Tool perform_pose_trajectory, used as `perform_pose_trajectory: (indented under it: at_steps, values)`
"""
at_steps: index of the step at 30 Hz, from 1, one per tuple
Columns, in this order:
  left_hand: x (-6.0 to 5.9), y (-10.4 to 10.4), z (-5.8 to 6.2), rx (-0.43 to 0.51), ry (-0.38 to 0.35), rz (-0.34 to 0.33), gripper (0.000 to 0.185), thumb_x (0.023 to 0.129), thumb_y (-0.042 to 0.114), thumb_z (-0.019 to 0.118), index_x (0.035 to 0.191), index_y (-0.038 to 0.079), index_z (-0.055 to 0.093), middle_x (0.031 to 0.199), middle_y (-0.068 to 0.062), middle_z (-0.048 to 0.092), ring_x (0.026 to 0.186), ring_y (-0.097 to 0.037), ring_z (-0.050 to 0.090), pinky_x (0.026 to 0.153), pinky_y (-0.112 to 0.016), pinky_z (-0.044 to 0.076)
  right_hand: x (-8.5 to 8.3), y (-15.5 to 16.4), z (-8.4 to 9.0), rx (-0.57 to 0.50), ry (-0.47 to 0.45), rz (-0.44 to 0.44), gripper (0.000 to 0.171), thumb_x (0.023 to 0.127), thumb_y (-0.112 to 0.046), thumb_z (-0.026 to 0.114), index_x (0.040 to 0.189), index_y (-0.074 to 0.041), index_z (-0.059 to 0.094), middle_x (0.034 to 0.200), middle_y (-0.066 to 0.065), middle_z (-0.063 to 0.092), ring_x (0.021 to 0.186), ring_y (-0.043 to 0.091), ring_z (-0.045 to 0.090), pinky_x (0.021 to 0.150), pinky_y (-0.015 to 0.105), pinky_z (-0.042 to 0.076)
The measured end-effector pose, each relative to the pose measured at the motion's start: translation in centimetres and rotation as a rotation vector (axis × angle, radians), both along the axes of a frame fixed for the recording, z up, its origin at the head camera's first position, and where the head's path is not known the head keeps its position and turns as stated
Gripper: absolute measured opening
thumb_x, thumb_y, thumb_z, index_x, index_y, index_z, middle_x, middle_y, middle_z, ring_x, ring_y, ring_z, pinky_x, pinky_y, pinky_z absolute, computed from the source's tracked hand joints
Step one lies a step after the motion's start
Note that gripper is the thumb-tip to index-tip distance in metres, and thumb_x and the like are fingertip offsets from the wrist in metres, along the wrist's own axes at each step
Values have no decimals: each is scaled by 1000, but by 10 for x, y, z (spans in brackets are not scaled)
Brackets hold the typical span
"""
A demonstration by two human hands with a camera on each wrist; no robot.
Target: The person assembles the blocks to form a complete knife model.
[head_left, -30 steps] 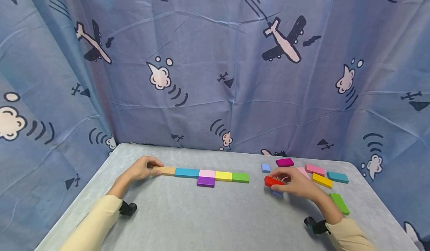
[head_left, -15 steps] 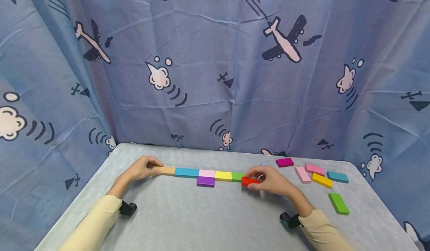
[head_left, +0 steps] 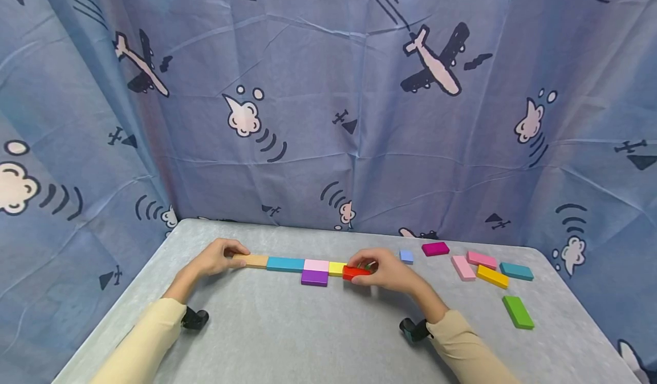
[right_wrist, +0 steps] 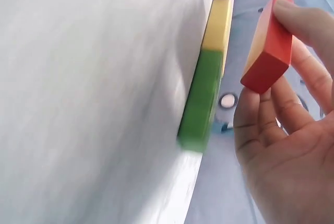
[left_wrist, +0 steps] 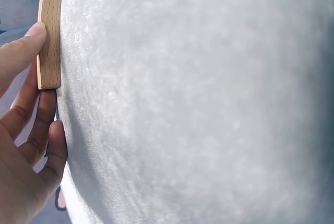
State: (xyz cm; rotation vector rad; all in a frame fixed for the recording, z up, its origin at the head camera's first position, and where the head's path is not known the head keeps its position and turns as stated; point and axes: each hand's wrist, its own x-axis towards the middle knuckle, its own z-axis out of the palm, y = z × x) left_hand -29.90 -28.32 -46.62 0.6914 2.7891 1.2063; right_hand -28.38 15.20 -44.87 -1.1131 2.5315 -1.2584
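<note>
My left hand [head_left: 218, 257] pinches the near-left end of a plain wooden block [left_wrist: 51, 51], thumb on one side and fingers on the other. That block begins a flat row that runs right through a teal block [head_left: 285, 265], a pale pink block [head_left: 316, 265], a yellow block [head_left: 336, 269] and a green block [right_wrist: 201, 101]. A purple block [head_left: 314, 278] lies against the front of the pink one. Between thumb and fingers, my right hand [head_left: 388, 271] holds a red block [right_wrist: 271, 46], raised over the row's right end; in the head view the hand mostly hides the green block.
On the right of the grey table [head_left: 287, 338] lie loose blocks: small blue [head_left: 406, 257], magenta [head_left: 435, 249], light pink [head_left: 463, 268], darker pink [head_left: 481, 259], orange-yellow [head_left: 492, 276], teal [head_left: 516, 271] and green [head_left: 518, 312]. A patterned blue curtain [head_left: 308, 116] hangs behind.
My right hand has carried the red block leftward from the loose blocks to above the row's yellow and green blocks. My left hand stays on the wooden block.
</note>
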Motion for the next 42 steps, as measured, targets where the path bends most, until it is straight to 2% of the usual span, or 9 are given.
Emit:
perform_pose_trajectory:
  at_steps: [4, 11, 18, 25, 33, 42]
  values:
    - [0, 0, 0, -8, 5, 4, 18, 78, 5, 75, 96, 4, 71, 88, -3, 67, 78, -18, 57, 69, -29, 46, -1, -19, 1, -27, -18, 26, 27, 77, -10, 78, 102, -7, 69, 94, 3, 65, 85, 25, 58, 75, 42, 48]
    - [-1, 0, 0, 1, 2, 14, 18, 77, 7, 76, 95, 4, 71, 88, -4, 67, 78, -17, 57, 69, -29, 46, -5, -48, -3, -13, -39, 58, 25, 77, -18, 79, 101, -15, 70, 94, -7, 65, 85, 15, 57, 77, 31, 48]
    - [0, 0, 0, 8, -2, 8, 19, 77, 7, 76, 95, 2, 71, 89, -7, 67, 77, -19, 57, 68, -29, 45, -6, -71, -5, -24, -35, 82, 25, 77, -16, 79, 100, -13, 70, 94, -6, 65, 84, 14, 58, 77, 30, 48]
    - [-1, 1, 0, 10, 0, 9, 19, 78, 7, 76, 95, 1, 71, 88, -7, 67, 76, -17, 56, 67, -29, 45, -7, -93, -5, -71, -32, 89, 25, 74, -16, 81, 97, -12, 71, 91, -5, 67, 81, 15, 59, 75, 32, 49]
    - [-2, 1, -2, -5, -12, 25, 19, 78, 7, 76, 96, 4, 71, 89, -6, 67, 78, -16, 57, 69, -29, 46, -11, -116, -6, -112, -38, 58, 27, 73, -18, 82, 97, -12, 72, 89, -4, 67, 81, 16, 60, 76, 32, 49]
    - [-2, 1, -2, -12, -10, 20, 18, 77, 7, 76, 95, 6, 71, 88, 0, 67, 78, -17, 57, 69, -30, 46, -17, -133, -12, -84, -60, 46, 27, 71, -16, 83, 96, -13, 72, 90, -7, 67, 80, 12, 60, 75, 31, 49]
